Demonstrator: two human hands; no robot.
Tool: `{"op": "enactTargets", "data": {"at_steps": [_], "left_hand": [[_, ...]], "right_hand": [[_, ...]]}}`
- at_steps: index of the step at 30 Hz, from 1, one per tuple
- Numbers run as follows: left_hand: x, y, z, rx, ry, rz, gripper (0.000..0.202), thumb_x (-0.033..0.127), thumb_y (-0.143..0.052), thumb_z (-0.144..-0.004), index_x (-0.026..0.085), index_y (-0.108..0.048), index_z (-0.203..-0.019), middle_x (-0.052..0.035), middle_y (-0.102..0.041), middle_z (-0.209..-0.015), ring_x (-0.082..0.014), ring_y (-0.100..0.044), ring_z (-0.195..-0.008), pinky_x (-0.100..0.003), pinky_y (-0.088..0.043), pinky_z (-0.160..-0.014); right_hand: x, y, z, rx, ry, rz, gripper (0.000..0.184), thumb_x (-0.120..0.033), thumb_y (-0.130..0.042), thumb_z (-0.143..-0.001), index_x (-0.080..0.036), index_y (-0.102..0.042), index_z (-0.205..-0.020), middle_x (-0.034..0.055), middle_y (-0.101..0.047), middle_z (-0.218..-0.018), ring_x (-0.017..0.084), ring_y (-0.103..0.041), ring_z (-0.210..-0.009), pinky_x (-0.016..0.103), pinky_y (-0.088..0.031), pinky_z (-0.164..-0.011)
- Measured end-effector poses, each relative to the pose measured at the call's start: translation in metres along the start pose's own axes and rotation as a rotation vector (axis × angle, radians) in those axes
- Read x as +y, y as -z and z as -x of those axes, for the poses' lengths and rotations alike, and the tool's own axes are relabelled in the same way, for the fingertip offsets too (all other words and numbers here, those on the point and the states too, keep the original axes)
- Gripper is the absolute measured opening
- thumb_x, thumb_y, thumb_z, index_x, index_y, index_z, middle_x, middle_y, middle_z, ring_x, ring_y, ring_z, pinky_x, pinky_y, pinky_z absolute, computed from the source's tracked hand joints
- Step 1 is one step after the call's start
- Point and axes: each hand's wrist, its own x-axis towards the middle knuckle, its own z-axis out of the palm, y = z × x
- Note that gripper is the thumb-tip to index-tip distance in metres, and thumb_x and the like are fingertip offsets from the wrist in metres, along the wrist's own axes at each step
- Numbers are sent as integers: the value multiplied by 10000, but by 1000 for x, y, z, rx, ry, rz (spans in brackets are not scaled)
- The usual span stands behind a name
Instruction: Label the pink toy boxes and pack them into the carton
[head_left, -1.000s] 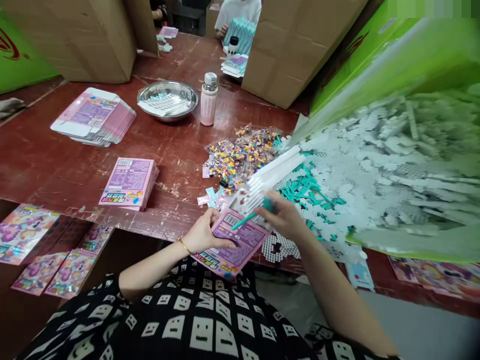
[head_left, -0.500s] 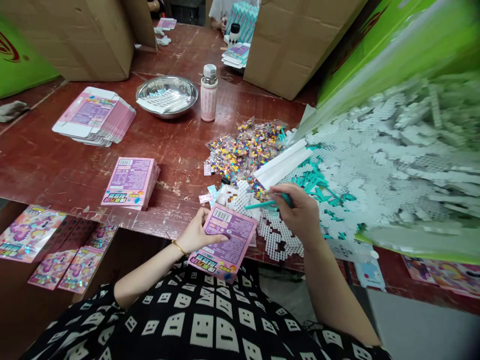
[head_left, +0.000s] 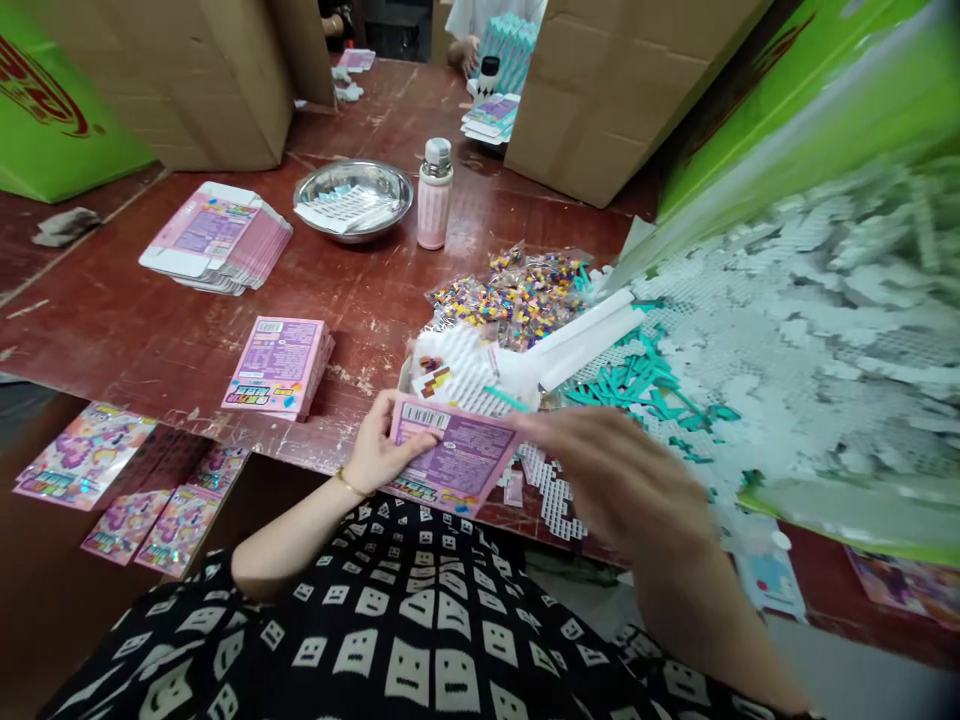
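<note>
My left hand [head_left: 381,445] is closed on a pink-purple printed carton [head_left: 459,455], thumb across its back and fingers at its left edge. White gridded sheets [head_left: 480,365], one with a brown and yellow pattern, stick up at the carton's upper end. Across their lower part lies a thin teal stick [head_left: 506,400]. My right hand [head_left: 607,460] is at the carton's upper right corner, smeared by motion, so its fingers cannot be made out. Beyond the carton lie clear bags of coloured beads [head_left: 517,295], a folded white paper [head_left: 589,340] and a pile of teal sticks [head_left: 637,375].
A pink carton stack [head_left: 277,365] and flat cartons [head_left: 214,235] stand left. Behind are a steel bowl [head_left: 360,235] and a pink bottle [head_left: 435,205]. A large bag of white pieces [head_left: 810,330] fills the right. Cardboard boxes [head_left: 600,110] and another person's hand [head_left: 469,55] are at the back.
My right hand has brought the teal stick left and down to the carton's upper end. The carton has tipped, and the white sheets now show more at that end.
</note>
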Motion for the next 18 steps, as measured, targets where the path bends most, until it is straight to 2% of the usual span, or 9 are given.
{"op": "enactTargets", "data": {"at_steps": [3,6,9,11,13,15,18], "left_hand": [[-16,-13,-14,50,186,72,513,598,-757,-691,166,-568,-892,-41,-670,-844,-180,-630,-753,-310,-518,-725],[-30,-21,-20,149,285,155,563,644,-731,-699,165,-563,-942,-65,-685,-911,-188,-645,-792,-324,-524,-759],[-30,-20,-15,149,153,130,578,641,-764,-673,189,-540,-954,-52,-684,-925,-184,-649,-804,-323,-525,-764],[-26,-16,-10,104,-12,42,618,634,-826,-596,201,-535,-928,-38,-677,-888,-188,-650,-793,-323,-521,-757],[-21,-13,-7,66,-145,-48,675,645,-871,-496,209,-532,-884,-26,-662,-824,-198,-650,-762,-331,-518,-735],[-19,-11,-6,47,-218,-99,694,656,-883,-444,217,-523,-842,-18,-648,-782,-207,-647,-741,-343,-515,-723],[-18,-13,-4,44,-212,-63,677,610,-905,-434,222,-508,-822,-8,-633,-769,-208,-638,-730,-352,-512,-721]], "right_hand": [[-4,-12,7,-101,68,67,750,53,-431,-904,-293,-284,-1553,48,-693,-1253,207,-671,-1100,386,-587,-939],[1,-13,13,44,-42,81,744,58,-483,-887,-338,-377,-1507,36,-663,-1301,218,-661,-1127,398,-585,-943],[5,-6,12,261,-170,-25,676,-1,-553,-899,-398,-466,-1438,6,-701,-1211,209,-706,-999,369,-619,-845],[6,-2,6,316,-181,-71,645,-31,-560,-914,-420,-476,-1421,-7,-722,-1127,198,-718,-920,347,-626,-789],[6,0,-2,268,-110,-35,639,-29,-539,-922,-408,-466,-1432,-2,-720,-1122,191,-710,-921,330,-618,-795],[3,-3,-11,124,15,54,638,-21,-505,-929,-342,-427,-1475,30,-711,-1151,202,-691,-973,337,-604,-843],[-3,-19,-24,-92,228,167,561,-61,-473,-952,-225,-410,-1485,80,-707,-1130,225,-671,-998,361,-595,-875]]}}
